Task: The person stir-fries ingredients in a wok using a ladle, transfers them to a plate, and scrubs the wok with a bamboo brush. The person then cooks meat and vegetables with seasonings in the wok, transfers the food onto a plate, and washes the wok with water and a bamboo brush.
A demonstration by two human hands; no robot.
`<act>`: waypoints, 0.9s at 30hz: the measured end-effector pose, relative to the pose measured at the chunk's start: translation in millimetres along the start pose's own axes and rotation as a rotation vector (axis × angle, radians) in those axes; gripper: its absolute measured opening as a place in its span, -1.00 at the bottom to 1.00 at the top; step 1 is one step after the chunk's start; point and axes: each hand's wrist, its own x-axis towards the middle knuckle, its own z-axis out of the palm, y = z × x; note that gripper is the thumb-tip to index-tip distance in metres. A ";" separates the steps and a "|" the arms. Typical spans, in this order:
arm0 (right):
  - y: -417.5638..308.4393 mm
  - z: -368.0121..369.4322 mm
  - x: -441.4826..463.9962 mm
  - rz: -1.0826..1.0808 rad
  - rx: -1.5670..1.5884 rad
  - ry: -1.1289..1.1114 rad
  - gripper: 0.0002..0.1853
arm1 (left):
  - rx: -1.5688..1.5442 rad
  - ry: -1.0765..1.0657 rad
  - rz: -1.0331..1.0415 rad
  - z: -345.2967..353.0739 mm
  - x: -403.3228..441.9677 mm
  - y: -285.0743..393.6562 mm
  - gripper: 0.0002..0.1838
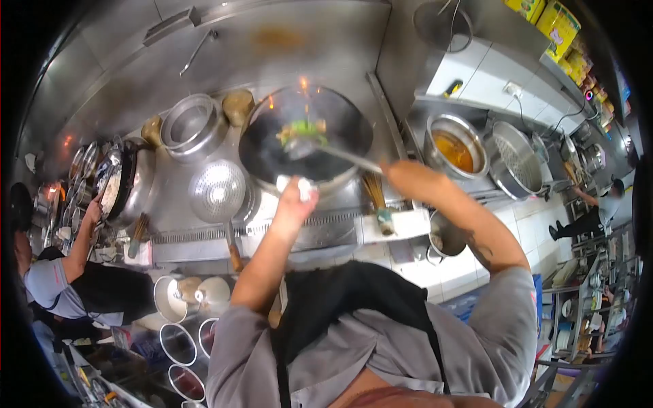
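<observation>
My left hand (298,198) is closed on a white cloth (286,181) at the near rim of a large dark wok (262,146). Green and brownish food (306,128) lies in the wok, with small flames at its far side. My right hand (401,178) is wrapped round the handle of a metal ladle (347,158), whose bowl is down in the wok beside the food. A perforated strainer (218,190) with a wooden handle rests left of the wok.
Metal bowls (194,126) stand behind the strainer. A bamboo brush (377,204) is at the front ledge. On the right are a pot of orange liquid (452,151) and a perforated pot (513,160). Co-workers (51,279) work at far left; another person (605,207) stands far right.
</observation>
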 end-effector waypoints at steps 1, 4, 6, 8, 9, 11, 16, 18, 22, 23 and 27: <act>1.2 -2.0 -10.6 -0.033 -0.014 0.005 -0.71 | -0.478 0.161 -0.266 7.5 8.7 12.6 -0.86; -0.1 10.6 -20.2 -0.048 0.043 -0.057 -0.66 | -0.405 0.189 -0.157 2.0 8.3 -1.7 -0.84; -0.1 13.1 -14.2 -0.012 0.031 -0.056 -0.65 | -0.315 0.127 -0.076 -18.8 19.0 -28.6 -0.82; -1.4 10.5 -28.6 -0.039 0.076 -0.027 -0.67 | -0.908 0.374 -0.532 5.8 11.7 5.7 -0.84; 1.4 5.0 -33.8 -0.041 0.094 -0.029 -0.66 | -0.915 0.355 -0.561 13.8 0.8 13.5 -0.84; 2.2 6.4 -30.2 -0.049 0.113 -0.050 -0.66 | -0.887 0.419 -0.563 22.7 -4.3 40.9 -0.85; 16.0 54.4 22.9 0.010 -0.046 0.113 -0.64 | 0.047 0.297 0.081 6.1 -19.3 -38.6 -0.87; -11.3 39.6 9.8 0.015 -0.173 0.134 -0.64 | -0.159 0.230 -0.087 9.5 -47.0 -50.6 -0.89; -18.2 38.5 -3.8 0.012 -0.219 0.168 -0.66 | -0.813 0.382 -0.541 6.1 -53.7 -17.3 -0.88; -22.4 38.9 -4.7 0.040 -0.171 0.163 -0.67 | -0.851 0.348 -0.502 0.0 -40.9 -2.4 -0.87; -32.6 45.4 -16.0 0.069 -0.126 0.204 -0.54 | -0.793 0.329 -0.590 -7.8 -12.1 33.7 -0.86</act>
